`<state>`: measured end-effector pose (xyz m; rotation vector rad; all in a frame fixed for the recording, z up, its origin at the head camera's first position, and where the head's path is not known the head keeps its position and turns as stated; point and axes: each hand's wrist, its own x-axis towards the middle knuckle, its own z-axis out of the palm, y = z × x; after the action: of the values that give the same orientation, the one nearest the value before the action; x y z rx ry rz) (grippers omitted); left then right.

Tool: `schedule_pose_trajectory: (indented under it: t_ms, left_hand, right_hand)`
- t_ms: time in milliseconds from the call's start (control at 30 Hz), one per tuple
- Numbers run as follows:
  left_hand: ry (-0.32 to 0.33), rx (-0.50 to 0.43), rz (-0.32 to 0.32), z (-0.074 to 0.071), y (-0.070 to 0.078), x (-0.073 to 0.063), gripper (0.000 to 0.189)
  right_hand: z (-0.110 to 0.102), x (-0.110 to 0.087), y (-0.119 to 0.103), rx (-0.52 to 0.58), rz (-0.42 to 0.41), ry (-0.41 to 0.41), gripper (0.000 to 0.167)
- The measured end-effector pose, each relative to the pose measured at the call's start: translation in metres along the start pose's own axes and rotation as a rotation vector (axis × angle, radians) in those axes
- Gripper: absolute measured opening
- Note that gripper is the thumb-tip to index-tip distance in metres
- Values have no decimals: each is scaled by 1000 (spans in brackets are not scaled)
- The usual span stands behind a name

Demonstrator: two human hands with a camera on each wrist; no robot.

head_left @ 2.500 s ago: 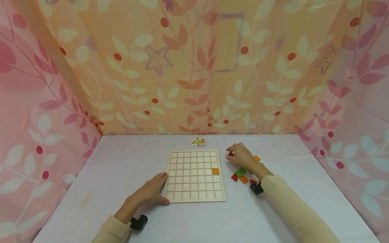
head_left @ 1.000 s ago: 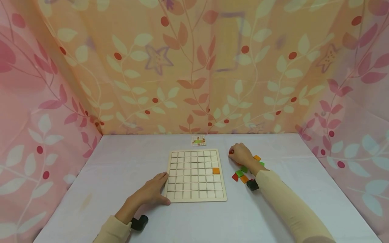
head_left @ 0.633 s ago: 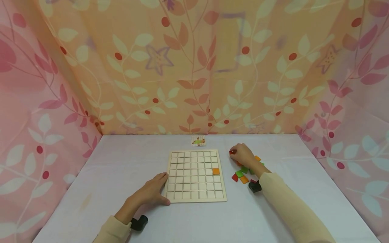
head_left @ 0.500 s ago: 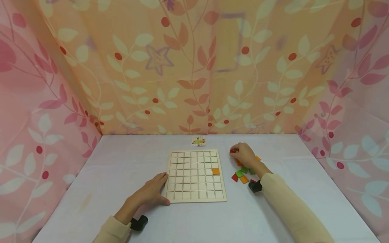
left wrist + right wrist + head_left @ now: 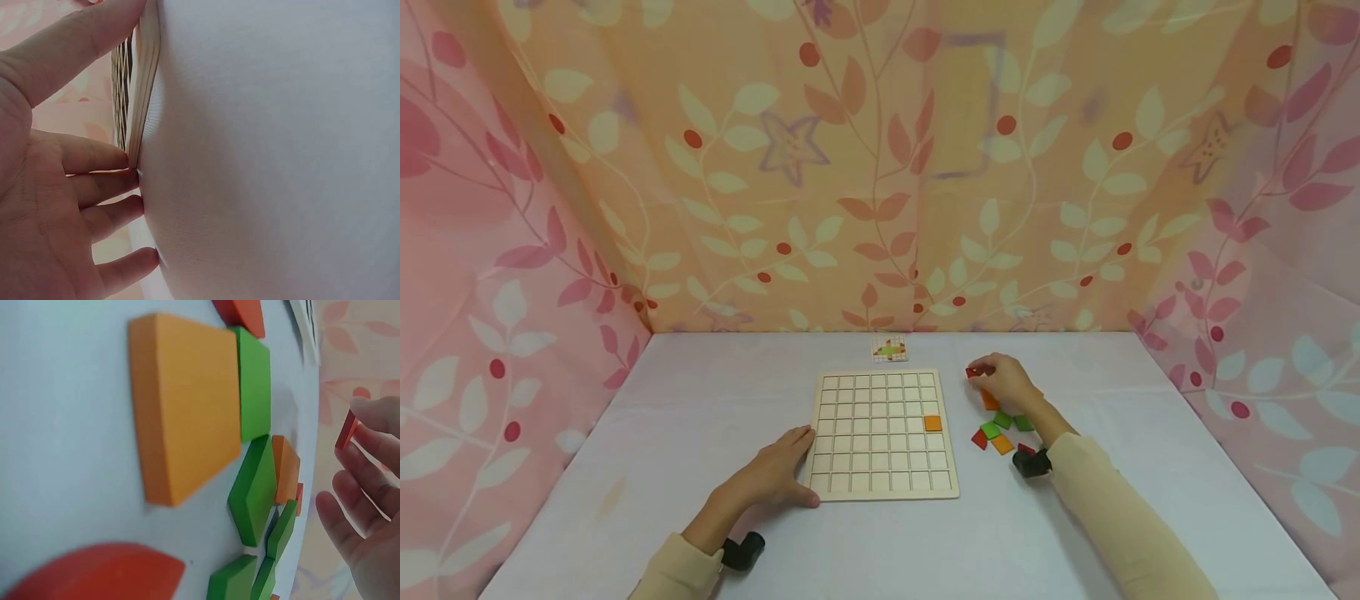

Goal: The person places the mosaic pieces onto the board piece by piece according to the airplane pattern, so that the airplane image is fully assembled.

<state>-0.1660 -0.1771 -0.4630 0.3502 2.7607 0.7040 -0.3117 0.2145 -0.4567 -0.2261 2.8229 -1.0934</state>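
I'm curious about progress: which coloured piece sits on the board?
The orange square in the rightmost column of the board; no other coloured piece lies on it.

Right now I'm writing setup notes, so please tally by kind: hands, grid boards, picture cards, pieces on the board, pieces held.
Hands: 2, left hand and right hand
Grid boards: 1
Picture cards: 1
Pieces on the board: 1, orange square
Pieces held: 1, red piece
Total: 6
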Motion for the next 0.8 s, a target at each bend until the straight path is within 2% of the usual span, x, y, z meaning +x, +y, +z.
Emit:
schedule_pose_trajectory:
  t_ms: [533,800]
  left_hand:
    - [-5,1,-3,-2,2,-1,106]
    - [-7,10,-9,0,1,0,107]
  right_hand:
    - [7,-7,-4,77,-119,42,31]
    - [12,-12,-10,96,-138,49,30]
